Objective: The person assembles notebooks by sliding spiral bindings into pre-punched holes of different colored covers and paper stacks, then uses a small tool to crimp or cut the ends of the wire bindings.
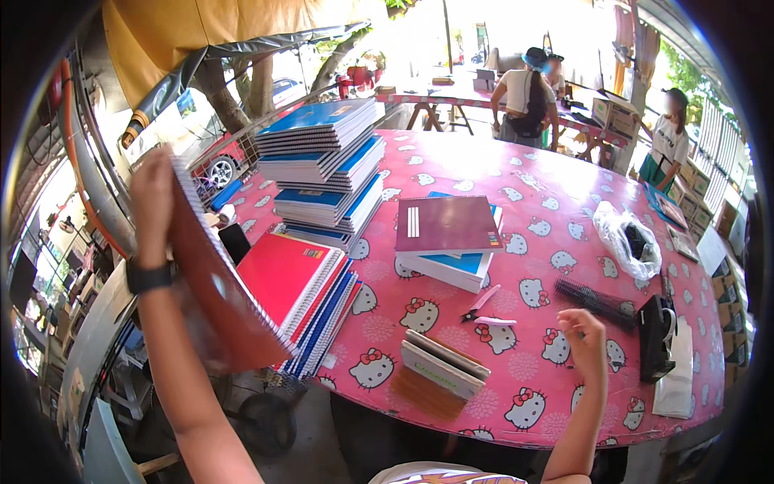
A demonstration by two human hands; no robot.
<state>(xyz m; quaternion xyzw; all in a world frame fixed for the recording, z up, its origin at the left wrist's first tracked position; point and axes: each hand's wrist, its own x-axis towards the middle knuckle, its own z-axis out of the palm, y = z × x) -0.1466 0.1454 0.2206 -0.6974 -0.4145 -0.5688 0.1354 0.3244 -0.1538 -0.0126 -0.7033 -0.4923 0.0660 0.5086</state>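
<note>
The left arm is raised from the lower edge, bare, bent little at the elbow and stretched up and to the left. A dark band is worn on its wrist. The left hand [151,194] is held high, its fingers closed in a grip, the back of the hand turned toward the camera. The right forearm is brought up from the lower right, nearly upright. The right hand [585,339] is held lower than the left, loosely curled, the fingers bent inward and the thumb tucked near them, with nothing gripped in it
</note>
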